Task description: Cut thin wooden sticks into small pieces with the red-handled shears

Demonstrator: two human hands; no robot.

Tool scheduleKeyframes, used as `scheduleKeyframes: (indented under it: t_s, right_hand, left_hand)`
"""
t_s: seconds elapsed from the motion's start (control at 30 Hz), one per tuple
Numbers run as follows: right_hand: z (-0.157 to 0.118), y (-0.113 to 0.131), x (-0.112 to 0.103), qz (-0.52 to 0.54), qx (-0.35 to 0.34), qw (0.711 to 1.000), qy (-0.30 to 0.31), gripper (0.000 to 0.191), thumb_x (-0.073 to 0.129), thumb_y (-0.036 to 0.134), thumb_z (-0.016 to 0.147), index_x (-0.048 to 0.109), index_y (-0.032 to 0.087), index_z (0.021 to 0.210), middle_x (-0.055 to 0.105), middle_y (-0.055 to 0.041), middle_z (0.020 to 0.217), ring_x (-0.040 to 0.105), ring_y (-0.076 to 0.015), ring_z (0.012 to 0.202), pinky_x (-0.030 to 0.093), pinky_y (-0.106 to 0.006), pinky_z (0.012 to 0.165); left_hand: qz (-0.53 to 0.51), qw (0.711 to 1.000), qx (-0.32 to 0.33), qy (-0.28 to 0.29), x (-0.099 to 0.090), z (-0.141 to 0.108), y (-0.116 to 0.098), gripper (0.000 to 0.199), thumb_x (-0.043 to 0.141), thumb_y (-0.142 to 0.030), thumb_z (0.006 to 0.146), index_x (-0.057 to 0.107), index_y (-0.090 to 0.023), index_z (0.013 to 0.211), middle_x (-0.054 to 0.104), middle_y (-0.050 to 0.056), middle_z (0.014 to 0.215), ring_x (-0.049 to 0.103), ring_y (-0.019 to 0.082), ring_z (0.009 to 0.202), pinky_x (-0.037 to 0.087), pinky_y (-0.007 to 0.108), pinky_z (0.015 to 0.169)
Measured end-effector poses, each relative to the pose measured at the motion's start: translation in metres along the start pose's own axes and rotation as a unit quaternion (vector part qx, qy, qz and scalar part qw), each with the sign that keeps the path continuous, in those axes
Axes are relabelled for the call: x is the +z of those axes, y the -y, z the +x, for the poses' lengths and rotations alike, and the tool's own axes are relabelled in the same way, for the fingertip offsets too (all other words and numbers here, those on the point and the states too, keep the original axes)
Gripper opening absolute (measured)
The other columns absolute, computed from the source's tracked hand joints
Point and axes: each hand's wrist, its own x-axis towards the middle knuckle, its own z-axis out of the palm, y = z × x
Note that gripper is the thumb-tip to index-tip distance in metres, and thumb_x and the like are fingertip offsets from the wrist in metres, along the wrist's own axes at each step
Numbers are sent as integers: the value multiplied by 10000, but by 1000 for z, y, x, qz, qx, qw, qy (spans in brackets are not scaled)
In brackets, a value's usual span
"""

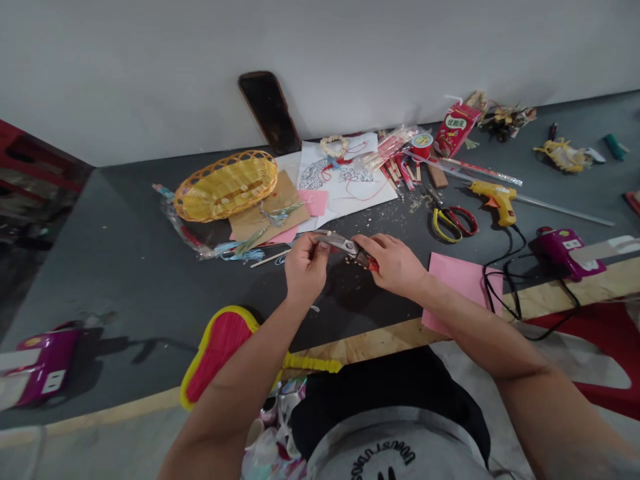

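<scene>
My right hand (395,263) is wrapped around the red handles of a pair of grey metal pliers (345,243), whose jaws point left. The fingers of my left hand (306,267) are pinched together at the tip of those jaws. A small pale bit seems to be between them, too small to make out. Both hands are just above the dark tabletop, with small crumbs scattered below and around. Left of my left hand lie a thin wooden stick (270,259) and light-blue tassels (240,252).
A yellow woven basket (227,190), printed paper (350,177), scissors (453,220), a yellow glue gun (497,200) with a black cable, and a red drink carton (457,127) lie beyond. A phone (270,110) leans on the wall. Pink paper (457,283) and a red-and-yellow fan-shaped piece (223,343) are nearer.
</scene>
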Motion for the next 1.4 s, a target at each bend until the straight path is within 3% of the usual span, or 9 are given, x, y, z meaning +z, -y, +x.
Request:
scheduleKeyframes:
  t_s: [0.13, 0.27, 0.47, 0.6, 0.77, 0.93, 1.03, 1.17, 1.4]
  right_hand:
    - [0, 2, 0, -16, 10, 1000, -2, 631, 511, 159, 859, 450, 231, 1483, 625, -121, 1296, 577, -295, 1125, 452, -413, 903]
    - [-1, -2, -1, -17, -8, 1000, -6, 676, 514, 173, 846, 412, 222, 1512, 596, -127, 1359, 551, -306, 1170, 446, -427, 896]
    - [0, -7, 1, -5, -19, 1000, -6, 657, 522, 176, 841, 436, 225, 1490, 607, -129, 1324, 550, -304, 1152, 436, -431, 917]
    - [0, -7, 2, 9, -15, 1000, -1, 607, 508, 167, 855, 468, 229, 1457, 625, -122, 1255, 580, -280, 1098, 443, -410, 928]
    - [0, -5, 0, 1, -16, 1000, 6, 569, 507, 151, 853, 499, 222, 1418, 644, -113, 1175, 595, -264, 1050, 448, -384, 915]
    - [2, -4, 2, -30, 16, 999, -11, 599, 526, 175, 863, 476, 243, 1456, 634, -121, 1248, 582, -288, 1085, 438, -397, 893]
    - [3, -4, 3, -42, 17, 999, -18, 625, 511, 174, 873, 442, 242, 1491, 624, -124, 1291, 566, -300, 1120, 432, -408, 897]
    - [2, -5, 2, -46, 10, 999, -6, 641, 508, 180, 878, 417, 238, 1509, 606, -132, 1335, 543, -308, 1157, 429, -423, 911]
    - [2, -9, 0, -33, 1, 999, 0, 639, 519, 185, 863, 431, 244, 1494, 600, -127, 1340, 530, -311, 1175, 422, -433, 925]
  left_hand:
    - [-6, 1000, -9, 7, -2, 1, -2, 239, 574, -402, 944, 676, -192, 895, 610, -14, 601, 553, 151, 581, 421, 269, 600]
    - [-98, 993, -50, 48, -3, 4, -1, 283, 608, -464, 912, 670, -188, 887, 665, 13, 650, 451, 114, 472, 345, 247, 477]
    - [-230, 956, -150, 100, -4, 11, -4, 353, 765, -505, 757, 630, -180, 784, 638, 8, 571, 326, 64, 380, 225, 212, 386]
    - [-270, 940, -179, 111, -4, 13, -9, 401, 821, -522, 685, 625, -182, 768, 629, 7, 544, 313, 55, 360, 203, 207, 370]
    - [-251, 951, -153, 101, -3, 10, -7, 402, 776, -557, 747, 649, -180, 803, 651, 25, 579, 319, 62, 369, 212, 224, 371]
    - [-160, 982, -77, 62, -2, 10, 1, 341, 729, -516, 823, 679, -183, 877, 681, 25, 671, 483, 91, 462, 355, 228, 434]
    - [-118, 989, -81, 33, -2, 10, 3, 305, 775, -454, 776, 656, -189, 870, 655, -12, 629, 541, 106, 466, 367, 215, 418]
    - [-56, 996, -57, 29, -3, 9, 1, 184, 693, -353, 840, 651, -182, 786, 612, -36, 540, 528, 97, 442, 383, 210, 447]
    - [-139, 982, -102, 76, -4, 11, 2, 213, 732, -356, 795, 638, -169, 759, 697, 22, 635, 451, 68, 404, 323, 211, 408]
